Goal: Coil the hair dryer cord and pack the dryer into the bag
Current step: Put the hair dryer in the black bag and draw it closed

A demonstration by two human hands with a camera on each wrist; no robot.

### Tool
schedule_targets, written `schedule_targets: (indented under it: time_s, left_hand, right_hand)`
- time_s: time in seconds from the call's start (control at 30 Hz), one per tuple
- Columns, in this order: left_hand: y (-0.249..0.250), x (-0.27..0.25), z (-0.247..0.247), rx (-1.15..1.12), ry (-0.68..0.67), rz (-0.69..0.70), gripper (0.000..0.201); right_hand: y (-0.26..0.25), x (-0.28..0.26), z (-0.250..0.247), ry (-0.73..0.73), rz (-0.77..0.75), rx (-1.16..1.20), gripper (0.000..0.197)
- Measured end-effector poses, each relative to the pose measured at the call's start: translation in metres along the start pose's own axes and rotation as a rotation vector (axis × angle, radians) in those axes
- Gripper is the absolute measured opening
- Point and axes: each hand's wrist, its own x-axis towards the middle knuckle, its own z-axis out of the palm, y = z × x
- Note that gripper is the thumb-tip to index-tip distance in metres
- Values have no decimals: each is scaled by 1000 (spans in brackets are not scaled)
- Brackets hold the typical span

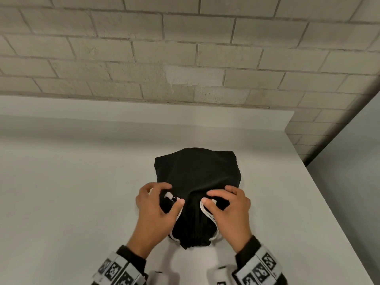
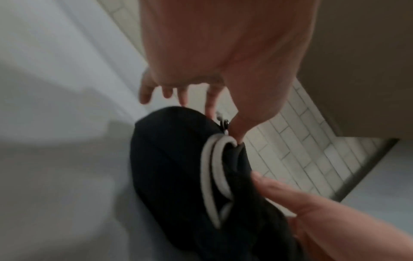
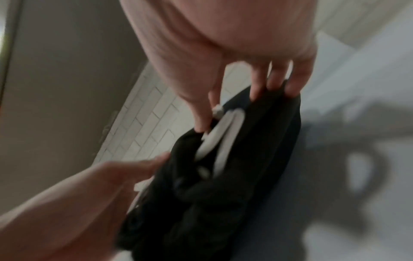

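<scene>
In the head view, a black bag (image 1: 196, 177) is seen lying on the white tabletop (image 1: 61, 192), its gathered mouth turned toward the person and a brick wall (image 1: 185, 48) rising behind. The left hand (image 1: 153, 204) is curled over the bag's left side, with a white drawstring (image 1: 169, 195) pinched between thumb and forefinger; the right hand (image 1: 227, 208) is curled over the right side, and the other cord end is pinched there. The dryer itself cannot be seen. In the left wrist view, which is blurred, the left thumb is pressed against the white cord loops (image 2: 214, 169) on the dark fabric, while the remaining fingers (image 2: 156, 91) are spread above it. In the right wrist view, equally blurred, the cord's knotted end (image 3: 218, 110) is pinched between thumb and forefinger, and the other fingertips are set on the bag's edge.
</scene>
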Motion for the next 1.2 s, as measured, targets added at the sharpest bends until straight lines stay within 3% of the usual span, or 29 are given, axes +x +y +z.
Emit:
schedule_targets:
  time_s: [0.1,0.17,0.23,0.3,0.43,0.5,0.77,0.97,1.2]
  left_hand:
    - [3,1,5,-99,-84,-361,91]
    - [5,6,4,-303,-139,-498,116]
    - [5,13,4,-479,-163,-579,121]
    - [8,20,2,-508,-243,-617,115]
    - [13,28,1,-556,-403,-529,46]
    - [16,29,3,-560,-395,-489,34]
    - [7,72,-25,-456,-324,-313,29]
    - [-13,135,-61,-397,-246,-303,29]
    - [-43,196,-83,-348,-153,-306,37]
  right_hand:
    - [0,3,9,195,270,262,67]
    - [2,10,14,171,464,524,91]
    - [6,19,17,71,571,741,101]
    - [6,27,18,-11,603,796,97]
    - [-8,37,18,-143,589,882,53]
    - [-15,41,23,-196,608,894,49]
    - [-51,75,61,-183,648,928,37]
    - [-90,124,111,-188,650,934,39]
    - [-117,175,169,-138,642,889,65]
